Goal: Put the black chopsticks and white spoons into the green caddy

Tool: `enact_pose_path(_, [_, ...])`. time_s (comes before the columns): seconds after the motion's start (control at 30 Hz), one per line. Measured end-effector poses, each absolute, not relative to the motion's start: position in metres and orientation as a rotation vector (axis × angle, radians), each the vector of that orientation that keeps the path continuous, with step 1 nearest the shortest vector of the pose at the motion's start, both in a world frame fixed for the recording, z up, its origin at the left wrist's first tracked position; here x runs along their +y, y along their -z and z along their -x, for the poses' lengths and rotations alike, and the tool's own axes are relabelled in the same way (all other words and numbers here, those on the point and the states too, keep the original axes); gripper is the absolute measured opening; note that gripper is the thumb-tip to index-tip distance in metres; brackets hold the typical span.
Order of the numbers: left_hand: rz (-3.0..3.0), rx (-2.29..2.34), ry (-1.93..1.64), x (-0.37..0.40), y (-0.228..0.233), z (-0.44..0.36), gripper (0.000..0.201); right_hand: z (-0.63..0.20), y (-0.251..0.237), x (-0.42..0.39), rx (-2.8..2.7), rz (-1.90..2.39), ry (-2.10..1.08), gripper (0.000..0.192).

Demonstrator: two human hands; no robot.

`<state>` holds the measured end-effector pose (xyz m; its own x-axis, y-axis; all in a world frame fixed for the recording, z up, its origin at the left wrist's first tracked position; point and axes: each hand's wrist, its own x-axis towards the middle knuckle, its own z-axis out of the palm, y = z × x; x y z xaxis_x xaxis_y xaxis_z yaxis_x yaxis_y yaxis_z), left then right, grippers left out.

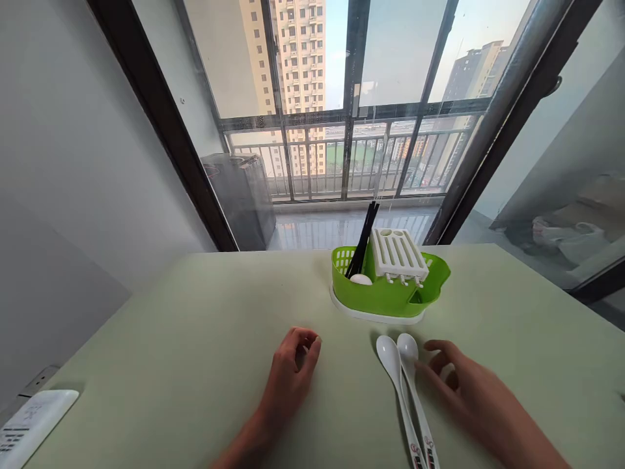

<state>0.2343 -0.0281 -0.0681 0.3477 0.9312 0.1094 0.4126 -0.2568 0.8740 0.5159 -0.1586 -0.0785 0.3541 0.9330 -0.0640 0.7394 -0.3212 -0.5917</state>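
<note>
My left hand (pixel 293 365) rests on the table left of the spoons, its fingers curled and the thumb tip against the index finger, with nothing visible in it. Two white long-handled spoons, a left one (pixel 389 357) and a right one (pixel 408 347), lie side by side, bowls pointing away from me. Close to the right spoon is my right hand (pixel 456 378), fingers bent and thumb apart from them, holding nothing. Beyond the spoons stands a green cutlery holder (pixel 371 298) on a white base. Black chopsticks (pixel 362 241) lean in its left compartment beside a white rounded piece (pixel 361 279).
A white slotted rack with hooks (pixel 398 253) sits tilted on the holder. The pale green table (pixel 234 312) reaches a glass window at its far edge. At the left edge lies a white device (pixel 36 417). A grey cabinet (pixel 241 195) stands behind the glass.
</note>
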Motion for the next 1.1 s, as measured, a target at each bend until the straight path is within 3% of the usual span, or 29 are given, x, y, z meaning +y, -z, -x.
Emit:
enact_pose_path(0.13, [-1.826,1.221,-0.796,-0.029,0.063,-0.233,0.037,-0.495,0.090,-0.159,-1.416,2.248,-0.636,0.040])
enact_pose_path(0.3, [-1.823,1.268,-0.789,-0.029,0.059,-0.233,0.040,-0.490,0.082,-0.144,-1.515,2.411,-0.525,0.022])
enact_pose_path(0.43, [-1.840,1.298,-0.778,-0.031,0.058,-0.234,0.040,-0.505,0.086,-0.135,-1.548,2.431,-0.541,0.027])
enact_pose_path(0.63, [-1.962,1.188,-0.749,-0.055,0.038,-0.247,0.028,-0.514,0.065,-0.157,-1.584,1.735,-0.927,0.044])
enact_pose_path(0.77, [-1.983,0.940,-0.593,-0.071,0.004,-0.268,0.040,-0.498,0.028,-0.156,-1.680,1.363,-1.334,0.045])
enact_pose_path(0.83, [-1.971,0.812,-0.496,-0.075,-0.012,-0.276,0.029,-0.491,0.020,-0.148,-1.672,1.148,-1.503,0.043])
enact_pose_path(0.97, [-1.908,0.784,-0.442,-0.073,-0.037,-0.271,0.027,-0.488,0.037,-0.132,-1.514,0.845,-1.785,0.044])
enact_pose_path(1.1, [-1.898,0.958,-0.626,-0.058,-0.070,-0.241,0.035,-0.503,0.069,-0.125,-1.287,0.663,-1.832,0.043])
